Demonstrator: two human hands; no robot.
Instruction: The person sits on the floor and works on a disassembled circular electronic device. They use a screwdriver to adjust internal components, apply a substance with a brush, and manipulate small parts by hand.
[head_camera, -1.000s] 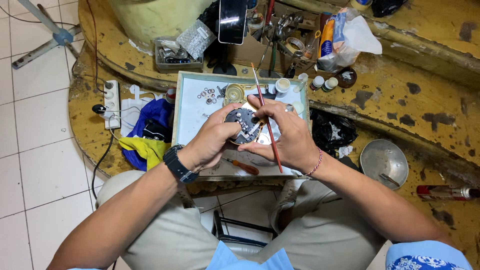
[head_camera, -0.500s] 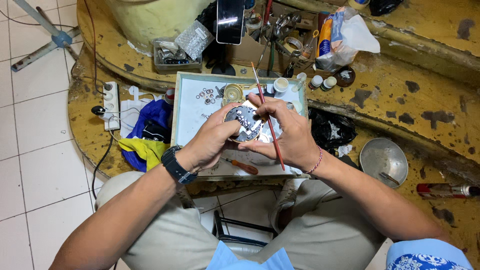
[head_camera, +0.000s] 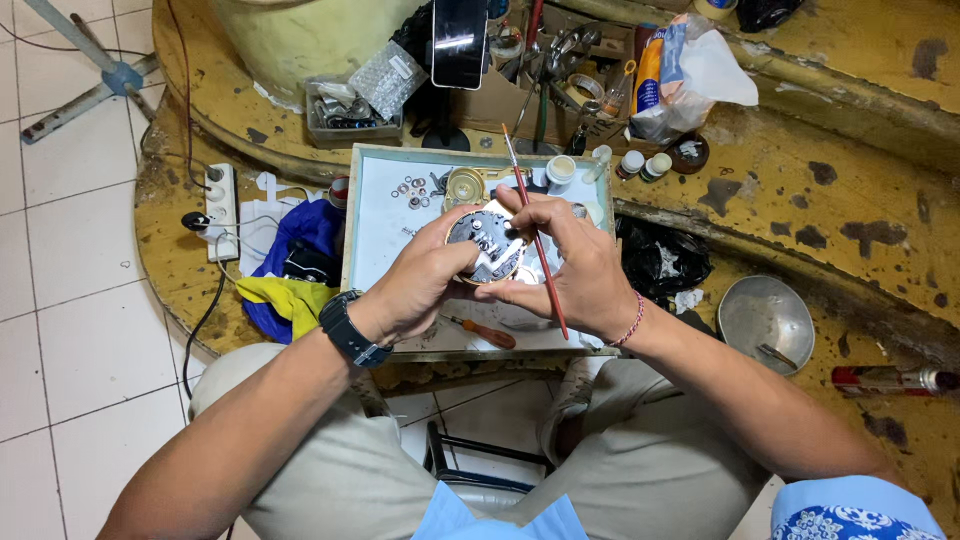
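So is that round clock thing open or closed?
Open. The round mechanism, held between the left hand and right hand, shows bare gears and metal parts, with no cover over them.

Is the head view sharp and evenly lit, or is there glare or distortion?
Head view: light is even, shadows soft; the round mechanism between the left hand and right hand is fairly sharp; mild glare on the metal bowl; edges bend slightly from the wide lens.

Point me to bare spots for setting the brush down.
Free: the tray surface left of the left hand, below the washers; also the worn bench beyond the metal bowl. Crowded: the tray's far edge with small bottles, and the tool clutter behind it.
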